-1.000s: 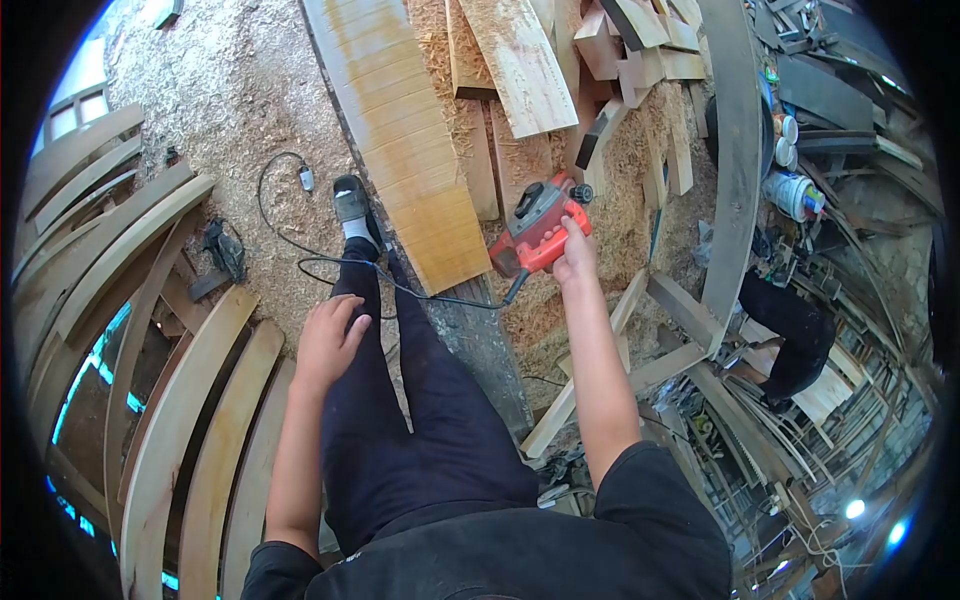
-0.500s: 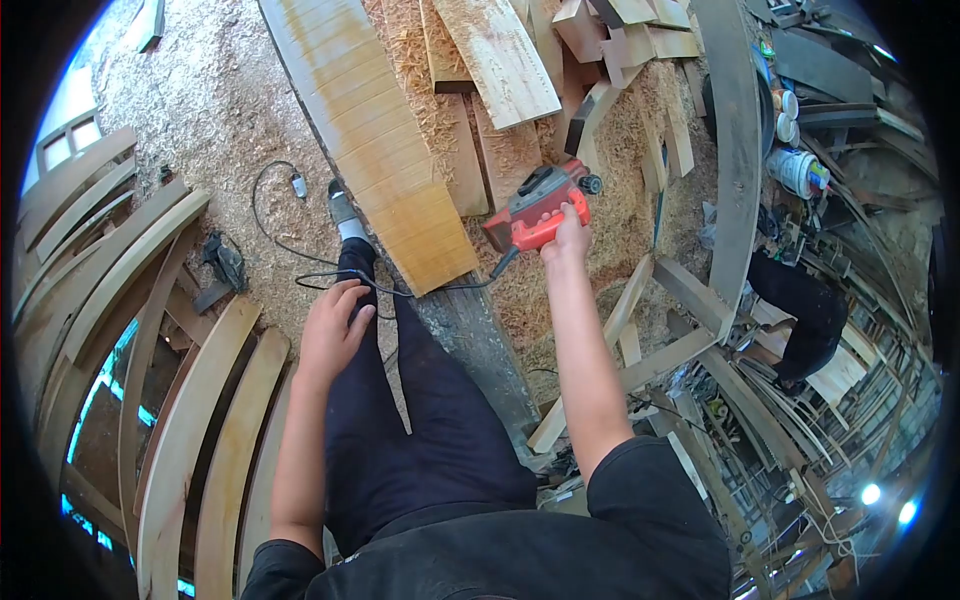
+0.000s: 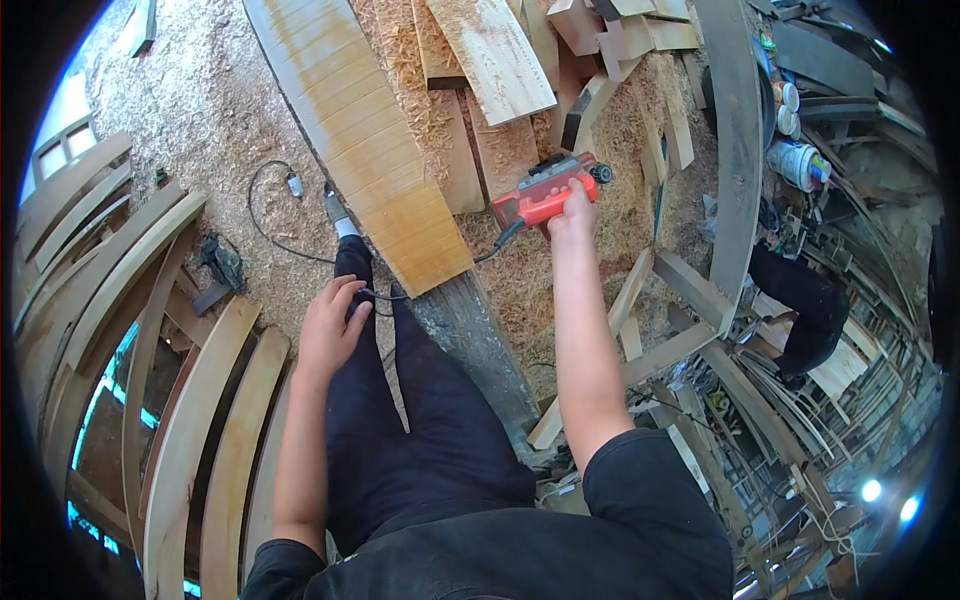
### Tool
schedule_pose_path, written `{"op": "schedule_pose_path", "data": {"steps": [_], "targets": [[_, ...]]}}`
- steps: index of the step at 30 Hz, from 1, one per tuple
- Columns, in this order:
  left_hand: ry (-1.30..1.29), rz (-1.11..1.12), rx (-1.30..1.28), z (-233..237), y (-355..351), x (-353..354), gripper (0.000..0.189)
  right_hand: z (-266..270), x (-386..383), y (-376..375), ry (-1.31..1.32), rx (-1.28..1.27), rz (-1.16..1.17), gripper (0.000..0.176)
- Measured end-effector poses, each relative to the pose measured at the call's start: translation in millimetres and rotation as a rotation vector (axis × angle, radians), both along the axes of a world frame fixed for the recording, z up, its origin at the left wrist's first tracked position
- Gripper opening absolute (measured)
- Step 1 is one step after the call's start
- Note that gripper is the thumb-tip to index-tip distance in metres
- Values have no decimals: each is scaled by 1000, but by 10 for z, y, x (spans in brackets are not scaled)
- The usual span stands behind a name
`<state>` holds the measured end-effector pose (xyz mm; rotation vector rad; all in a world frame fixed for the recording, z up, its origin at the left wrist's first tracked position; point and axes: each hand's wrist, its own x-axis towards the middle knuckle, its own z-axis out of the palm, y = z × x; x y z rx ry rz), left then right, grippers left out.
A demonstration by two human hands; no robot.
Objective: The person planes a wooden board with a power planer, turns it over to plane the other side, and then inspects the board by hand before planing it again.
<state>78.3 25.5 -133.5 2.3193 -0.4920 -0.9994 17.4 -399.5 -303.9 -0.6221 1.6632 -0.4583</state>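
My right hand (image 3: 574, 212) is wrapped round the handle of a red and grey electric hand planer (image 3: 545, 190), held out to the right of a long wooden board. The planer's black cord (image 3: 487, 255) runs from its back end toward the board's near end and shows again by my left hand. My left hand (image 3: 333, 322) hovers over my left thigh, thumb apart from loosely bent fingers, its fingertips right at the cord. The yellowish-brown board (image 3: 400, 180), marked with crosswise lines, lies on a grey, weathered beam (image 3: 465, 325) between my legs.
Wood shavings (image 3: 200, 90) cover the floor. Planks and offcuts (image 3: 495, 60) are piled ahead on the right. Curved wooden pieces (image 3: 190, 440) stand at the left. A plug (image 3: 294, 186) lies on the shavings. Another person's dark-clothed limb (image 3: 805, 305) shows at the right, near paint buckets (image 3: 795, 165).
The planer has shifted slightly up and right and turned more level in my right hand. The cord has slid, its loop beside my left leg now lying differently. My left hand is almost still.
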Motion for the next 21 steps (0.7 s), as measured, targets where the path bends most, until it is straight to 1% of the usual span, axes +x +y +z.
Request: {"op": "schedule_pose_path", "data": {"steps": [4, 6, 7, 8, 9, 10, 11, 12, 13, 15, 16, 17, 18, 19, 20, 21], "targets": [[-32, 71, -18, -32, -91, 11, 41, -26, 7, 41, -17, 5, -13, 17], [-42, 112, -23, -109, -139, -18, 43, -1, -35, 102, -41, -29, 111, 27], [-36, 181, -42, -176, -160, -59, 44, 43, -58, 127, -41, -32, 112, 27], [-29, 251, -61, -237, -182, -97, 45, 91, -91, 153, -58, -22, 182, 32], [-28, 254, -62, -275, -216, -130, 45, 172, -114, 188, -74, -10, 255, 37], [40, 341, -108, -304, -264, -165, 46, 260, -147, 208, -73, -11, 260, 37], [106, 429, -154, -349, -309, -202, 46, 354, -177, 224, -150, 1, 267, 39], [89, 447, -195, -448, -337, -271, 45, 444, -204, 261, -227, 16, 273, 41], [84, 453, -193, -466, -397, -308, 45, 504, -217, 361, -231, 18, 279, 41], [25, 534, -223, -500, -513, -386, 46, 602, -227, 659, 144, -490, 294, 36], [-51, 533, -225, -552, -522, -431, 48, 709, -273, 779, 135, -490, 300, 36], [-60, 540, -225, -512, -560, -432, 48, 840, -337, 899, 142, -589, 668, 39], [-53, 562, -164, -443, -620, -435, 49, 967, -377, 1011, 148, -683, 1036, 41], [-47, 584, -104, -400, -658, -441, 49, 1133, -323, 1125, 82, -721, 1248, 38], [-39, 588, -87, -424, -659, -480, 58, 1253, -276, 1234, 12, -755, 1460, 35], [-49, 595, -90, -421, -670, -518, 58, 1251, -292, 1338, 1, -763, 1463, 35]]}}
